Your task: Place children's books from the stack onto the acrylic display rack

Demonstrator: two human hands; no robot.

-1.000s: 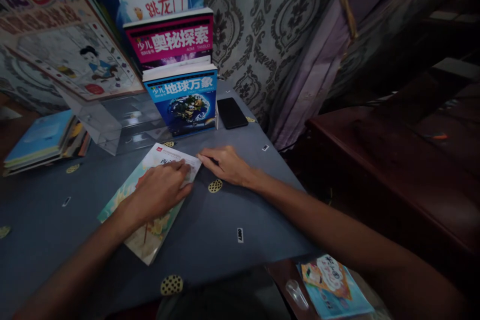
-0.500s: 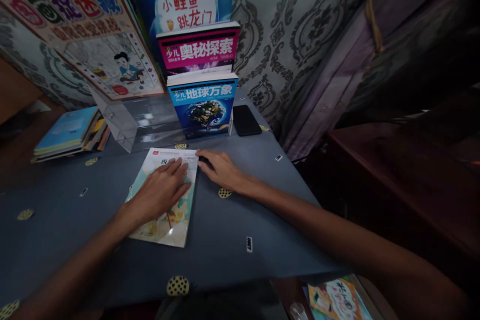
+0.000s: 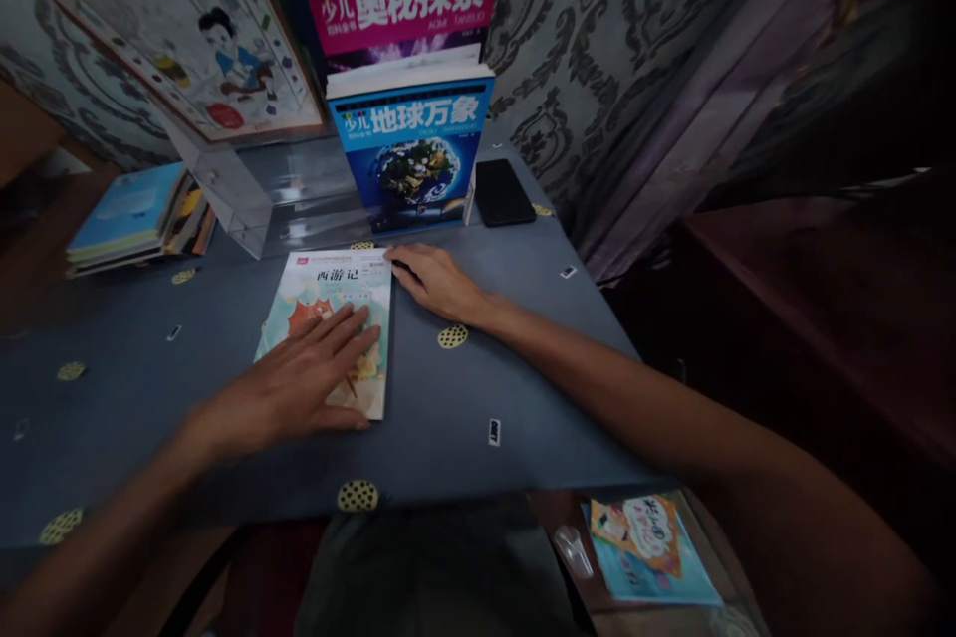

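A thin book with a pale green and white cover [image 3: 340, 277] lies flat on the grey-blue tablecloth [image 3: 440, 428]. My left hand [image 3: 299, 373] rests on the lower half of its cover, palm down with the fingers spread. At the book's top right corner is my right hand [image 3: 437, 281], its fingertips touching the corner and the fingers bent close together. Whether they pinch the cover or pages is too small to tell. Just behind the book stands a blue book with a globe picture [image 3: 414, 154], and behind that a magenta one [image 3: 410, 5].
A clear acrylic stand [image 3: 243, 204] holds a large picture book [image 3: 224, 50]. To the left lies a book stack [image 3: 134, 209]. A black phone [image 3: 504, 192] is right of the blue book. Below the table edge are another book [image 3: 649, 547] and a clear cup [image 3: 574, 552].
My left hand has slid down the cover toward the near edge, uncovering the title and a red drawing. My right hand stays at the corner. The view has tilted lower.
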